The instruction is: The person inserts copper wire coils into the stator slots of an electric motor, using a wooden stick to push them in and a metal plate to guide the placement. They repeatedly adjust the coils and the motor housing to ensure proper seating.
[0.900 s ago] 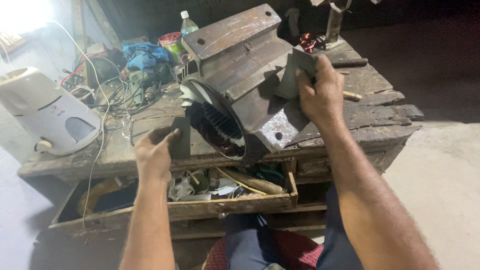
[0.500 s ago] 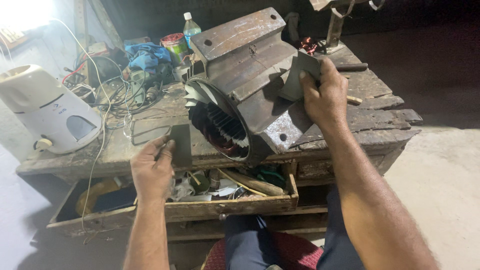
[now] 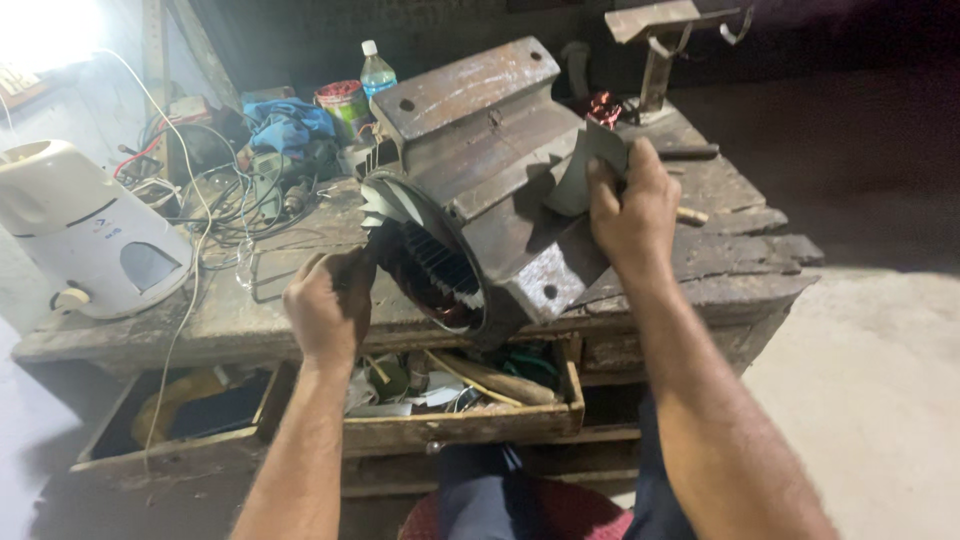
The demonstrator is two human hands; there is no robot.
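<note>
A big rusty metal motor housing (image 3: pixel 480 150) lies tilted on the worn wooden workbench (image 3: pixel 730 270), its open round end with dark windings (image 3: pixel 430 270) facing me. My right hand (image 3: pixel 630 205) presses a grey sheet of paper-like material (image 3: pixel 585 165) against the housing's right side and grips it. My left hand (image 3: pixel 325 300) is closed on a dark piece at the lower left rim of the open end.
A white appliance (image 3: pixel 85 235) stands at the left of the bench. Tangled wires, a blue cloth (image 3: pixel 290 120), a red-lidded can (image 3: pixel 345 105) and a plastic bottle (image 3: pixel 375 70) sit behind. An open drawer (image 3: pixel 460 425) holds tools. A metal stand (image 3: pixel 660 40) rises at the back right.
My left hand has moved up and right from the bench surface to the rim of the housing's open end. My right hand has stayed on the grey sheet.
</note>
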